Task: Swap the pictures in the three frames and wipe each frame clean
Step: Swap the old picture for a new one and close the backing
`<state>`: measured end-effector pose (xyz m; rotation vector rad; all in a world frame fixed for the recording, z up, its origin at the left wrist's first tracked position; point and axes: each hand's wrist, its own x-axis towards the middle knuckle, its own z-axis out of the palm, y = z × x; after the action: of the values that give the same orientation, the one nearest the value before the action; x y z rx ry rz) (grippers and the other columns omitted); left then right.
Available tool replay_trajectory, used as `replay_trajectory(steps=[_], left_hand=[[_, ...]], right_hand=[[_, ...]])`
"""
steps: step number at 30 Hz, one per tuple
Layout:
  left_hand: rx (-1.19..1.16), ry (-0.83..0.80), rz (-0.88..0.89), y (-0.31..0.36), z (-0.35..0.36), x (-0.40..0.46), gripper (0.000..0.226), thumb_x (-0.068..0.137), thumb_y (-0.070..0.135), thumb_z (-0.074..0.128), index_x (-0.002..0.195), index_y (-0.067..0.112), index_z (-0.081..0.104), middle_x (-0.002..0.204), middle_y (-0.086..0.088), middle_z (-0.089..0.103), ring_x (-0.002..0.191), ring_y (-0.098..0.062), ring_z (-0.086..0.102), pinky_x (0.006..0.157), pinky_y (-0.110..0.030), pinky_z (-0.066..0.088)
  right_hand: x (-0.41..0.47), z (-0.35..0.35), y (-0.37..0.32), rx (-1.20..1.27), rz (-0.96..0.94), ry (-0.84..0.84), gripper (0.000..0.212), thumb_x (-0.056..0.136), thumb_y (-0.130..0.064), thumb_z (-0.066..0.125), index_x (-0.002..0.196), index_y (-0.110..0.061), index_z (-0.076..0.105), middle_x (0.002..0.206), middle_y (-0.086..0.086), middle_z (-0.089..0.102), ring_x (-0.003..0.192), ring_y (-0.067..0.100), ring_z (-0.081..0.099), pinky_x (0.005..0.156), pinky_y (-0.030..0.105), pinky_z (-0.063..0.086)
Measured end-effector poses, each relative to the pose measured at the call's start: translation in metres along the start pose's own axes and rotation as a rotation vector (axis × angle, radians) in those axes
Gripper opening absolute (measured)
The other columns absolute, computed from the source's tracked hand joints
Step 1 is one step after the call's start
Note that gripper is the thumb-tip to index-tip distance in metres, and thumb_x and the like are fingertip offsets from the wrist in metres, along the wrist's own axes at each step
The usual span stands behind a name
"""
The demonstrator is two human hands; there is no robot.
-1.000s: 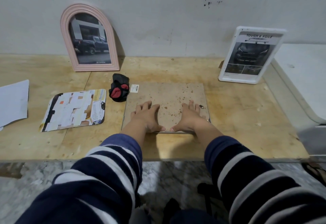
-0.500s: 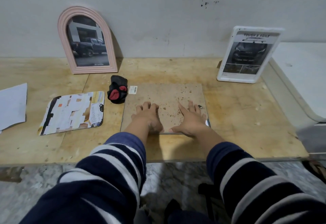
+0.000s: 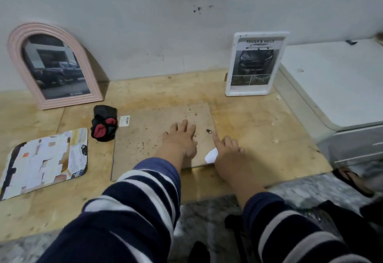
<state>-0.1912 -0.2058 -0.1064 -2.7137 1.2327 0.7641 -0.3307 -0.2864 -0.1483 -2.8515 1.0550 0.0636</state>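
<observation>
A frame lies face down in the middle of the table, its brown speckled backing board (image 3: pixel 149 136) up. My left hand (image 3: pixel 180 140) presses flat on the board's right part. My right hand (image 3: pixel 228 148) rests at the board's right edge, forefinger stretched toward a small dark clip (image 3: pixel 209 131). A white corner of paper (image 3: pixel 211 155) sticks out between my hands. A pink arched frame (image 3: pixel 53 65) with a truck picture leans on the wall at the left. A white rectangular frame (image 3: pixel 256 63) with a car picture stands at the right. A black and red cloth (image 3: pixel 103 126) lies left of the board.
A loose picture (image 3: pixel 43 161) with rounded corners lies face down at the left of the wooden table (image 3: pixel 259 130). A white barcode sticker (image 3: pixel 124 121) sits by the cloth. A white cabinet (image 3: pixel 335 88) adjoins the table on the right. The table's front edge is near my forearms.
Both hands slid to the right across the backing board. My right hand left the board's top and now points at the clip. A white paper corner has come into sight.
</observation>
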Motion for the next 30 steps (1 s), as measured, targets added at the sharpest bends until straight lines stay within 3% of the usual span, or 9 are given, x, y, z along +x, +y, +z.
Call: replay_trajectory(steps=[1, 3, 9, 11, 13, 18, 22, 30], left_hand=[[0.035, -0.006, -0.003, -0.001, -0.001, 0.002, 0.061, 0.101, 0.042, 0.032, 0.153, 0.034, 0.004, 0.162, 0.007, -0.008, 0.148, -0.028, -0.002, 0.115, -0.053, 0.017], [0.061, -0.005, -0.009, -0.004, -0.003, 0.002, 0.058, 0.101, 0.044, 0.031, 0.153, 0.037, 0.007, 0.162, 0.01, -0.004, 0.147, -0.026, 0.002, 0.112, -0.051, 0.024], [0.037, -0.019, -0.014, -0.002, -0.009, 0.009, 0.052, 0.099, 0.045, 0.033, 0.149, 0.037, 0.021, 0.16, 0.007, 0.01, 0.142, -0.028, 0.015, 0.109, -0.049, 0.033], [0.059, -0.004, -0.009, 0.001, -0.013, 0.01, 0.049, 0.099, 0.041, 0.036, 0.146, 0.034, 0.028, 0.153, 0.003, 0.022, 0.135, -0.029, 0.024, 0.104, -0.047, 0.038], [0.09, 0.029, -0.001, 0.003, -0.023, 0.013, 0.047, 0.097, 0.037, 0.041, 0.143, 0.032, 0.033, 0.144, 0.002, 0.031, 0.129, -0.029, 0.031, 0.098, -0.043, 0.039], [0.112, 0.119, 0.025, 0.001, -0.041, 0.034, 0.052, 0.091, 0.025, 0.047, 0.141, 0.02, 0.033, 0.147, -0.004, 0.026, 0.133, -0.031, 0.025, 0.104, -0.046, 0.032], [0.022, 0.063, 0.054, -0.007, -0.041, 0.056, 0.064, 0.095, 0.025, 0.04, 0.153, 0.021, 0.013, 0.161, 0.005, 0.002, 0.147, -0.026, 0.004, 0.116, -0.05, 0.019], [0.119, -0.022, 0.074, -0.015, -0.034, 0.07, 0.062, 0.102, 0.042, 0.026, 0.155, 0.024, 0.0, 0.162, 0.008, -0.004, 0.148, -0.025, 0.002, 0.115, -0.044, 0.026]], right_hand=[[0.001, -0.002, 0.001, -0.004, -0.013, -0.075, 0.074, 0.083, -0.011, 0.037, 0.153, -0.025, 0.017, 0.121, 0.004, 0.046, 0.109, 0.026, 0.043, 0.077, 0.035, 0.031], [0.006, -0.007, 0.001, 0.014, -0.029, -0.126, 0.075, 0.086, -0.012, 0.044, 0.154, -0.024, 0.014, 0.125, 0.003, 0.045, 0.115, 0.025, 0.039, 0.083, 0.034, 0.029], [0.025, -0.023, 0.004, 0.134, 0.052, -0.162, 0.067, 0.075, -0.03, 0.034, 0.141, -0.034, 0.044, 0.117, -0.002, 0.053, 0.113, 0.02, 0.043, 0.09, 0.033, 0.028], [0.034, -0.026, 0.007, 0.263, 0.14, -0.08, 0.046, 0.083, -0.026, 0.042, 0.125, -0.035, 0.058, 0.117, -0.005, 0.058, 0.113, 0.018, 0.046, 0.091, 0.034, 0.028], [0.046, -0.024, 0.005, 0.337, 0.174, -0.031, 0.034, 0.089, -0.022, 0.043, 0.117, -0.03, 0.061, 0.118, -0.006, 0.06, 0.114, 0.019, 0.049, 0.089, 0.034, 0.03], [0.075, -0.027, -0.009, 0.361, 0.123, -0.113, 0.06, 0.095, -0.017, 0.044, 0.151, -0.024, 0.025, 0.131, 0.007, 0.048, 0.118, 0.026, 0.046, 0.096, 0.038, 0.039], [0.075, -0.015, -0.01, 0.247, 0.064, -0.129, 0.065, 0.095, -0.012, 0.037, 0.154, -0.022, 0.012, 0.118, 0.009, 0.047, 0.099, 0.025, 0.048, 0.083, 0.034, 0.042], [0.076, -0.011, -0.013, 0.069, 0.026, -0.187, 0.06, 0.101, -0.017, 0.03, 0.154, -0.023, 0.003, 0.138, 0.007, 0.042, 0.117, 0.026, 0.045, 0.091, 0.035, 0.041]])
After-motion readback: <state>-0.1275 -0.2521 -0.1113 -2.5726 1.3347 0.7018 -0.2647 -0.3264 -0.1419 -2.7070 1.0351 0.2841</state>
